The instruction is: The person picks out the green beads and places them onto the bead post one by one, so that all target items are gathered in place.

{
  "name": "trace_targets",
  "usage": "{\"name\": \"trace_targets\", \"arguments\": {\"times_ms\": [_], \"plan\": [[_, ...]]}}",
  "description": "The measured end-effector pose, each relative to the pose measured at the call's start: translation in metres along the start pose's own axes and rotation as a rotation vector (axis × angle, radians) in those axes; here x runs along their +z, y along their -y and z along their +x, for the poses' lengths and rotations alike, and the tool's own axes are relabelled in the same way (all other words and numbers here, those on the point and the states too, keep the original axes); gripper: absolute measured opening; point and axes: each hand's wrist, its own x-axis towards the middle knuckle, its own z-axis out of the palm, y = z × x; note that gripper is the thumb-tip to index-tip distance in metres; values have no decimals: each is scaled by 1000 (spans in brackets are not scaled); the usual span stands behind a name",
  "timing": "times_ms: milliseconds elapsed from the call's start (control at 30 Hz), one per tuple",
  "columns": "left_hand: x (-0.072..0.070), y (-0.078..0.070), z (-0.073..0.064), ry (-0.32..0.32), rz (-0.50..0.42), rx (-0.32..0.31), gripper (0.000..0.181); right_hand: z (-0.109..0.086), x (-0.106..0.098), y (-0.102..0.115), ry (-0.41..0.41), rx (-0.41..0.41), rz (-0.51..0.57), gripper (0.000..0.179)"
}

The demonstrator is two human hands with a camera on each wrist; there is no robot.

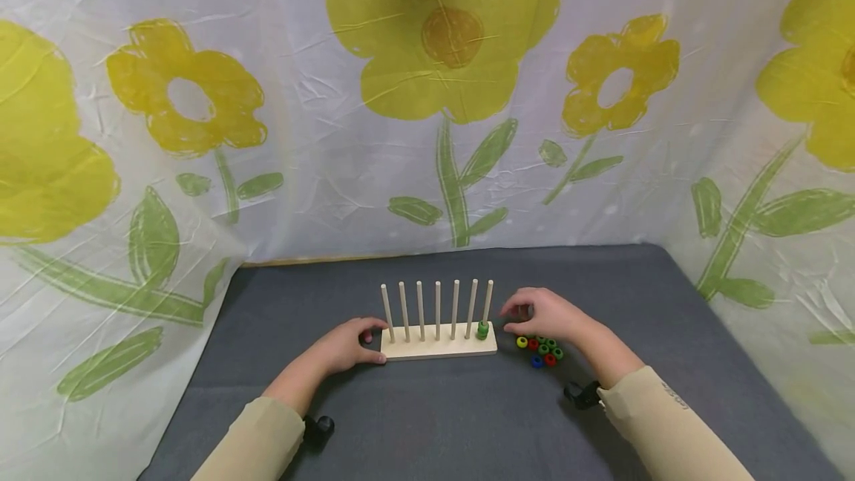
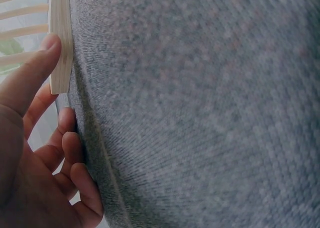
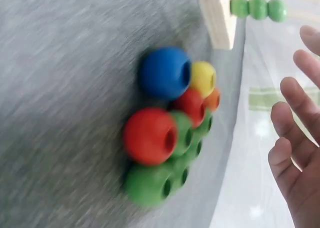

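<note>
A pale wooden peg rack (image 1: 437, 349) with several upright pegs stands on the dark cloth. My left hand (image 1: 347, 344) grips its left end; in the left wrist view the thumb (image 2: 47, 55) lies on the base. Three green beads (image 3: 257, 8) are stacked at the bottom of the rightmost peg. My right hand (image 1: 544, 312) hovers beside that end, fingers slightly bent and apart, no bead visible among them. Under it sits a cluster of loose beads, among them a blue bead (image 3: 165, 73), a yellow bead (image 3: 202, 79), a red bead (image 3: 150, 136) and a green bead (image 3: 147, 184).
Grey cloth (image 1: 454, 421) covers the table. White hangings with painted yellow flowers (image 1: 452, 36) rise behind it and at both sides. Black wrist straps (image 1: 582, 395) show near both sleeve cuffs.
</note>
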Motion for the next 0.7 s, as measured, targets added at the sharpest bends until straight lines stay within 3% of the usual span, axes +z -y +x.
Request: {"name": "trace_targets", "arguments": {"times_ms": [700], "plan": [[1,4,3,5,-12,9,61,-77,-12,-44,-38,63,-9,13]]}}
